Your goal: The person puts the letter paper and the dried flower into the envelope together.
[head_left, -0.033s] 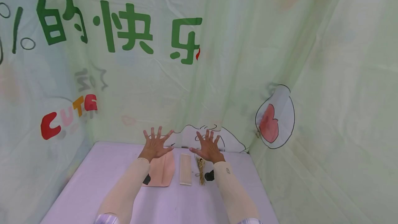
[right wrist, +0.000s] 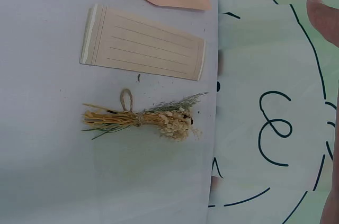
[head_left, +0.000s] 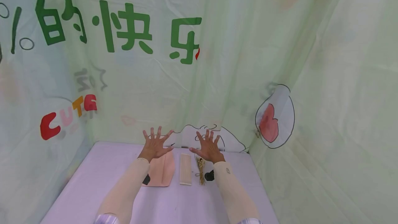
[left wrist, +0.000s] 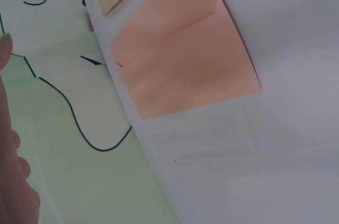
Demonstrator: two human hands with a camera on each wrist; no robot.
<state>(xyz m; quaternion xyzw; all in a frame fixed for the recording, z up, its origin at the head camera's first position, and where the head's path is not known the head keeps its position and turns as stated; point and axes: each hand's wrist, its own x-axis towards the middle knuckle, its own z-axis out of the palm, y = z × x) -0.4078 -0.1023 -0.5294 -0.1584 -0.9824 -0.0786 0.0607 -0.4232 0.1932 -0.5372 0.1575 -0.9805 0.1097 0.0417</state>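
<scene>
Fingers spread wide, my left hand (head_left: 154, 146) is raised at the far side of the table, holding nothing. Under its wrist lies a pink paper envelope (left wrist: 185, 60) with its flap unfolded, partly covered by the arm in the head view. My right hand (head_left: 209, 148) is held up likewise, palm away and fingers apart, also with nothing in it. Closest to it is a small bunch of dried flowers (right wrist: 143, 119), tied with twine that forms a loop. Between envelope and bunch lies a beige lined sheet of letter paper (right wrist: 145, 44), seemingly folded.
All these things lie on a pale lilac tabletop (head_left: 183, 203). Green printed curtains (head_left: 174, 96) rise directly behind the table, and another curtain side (head_left: 335, 130) stands at the right. Black wrist mounts (head_left: 209, 175) show beside the sleeves.
</scene>
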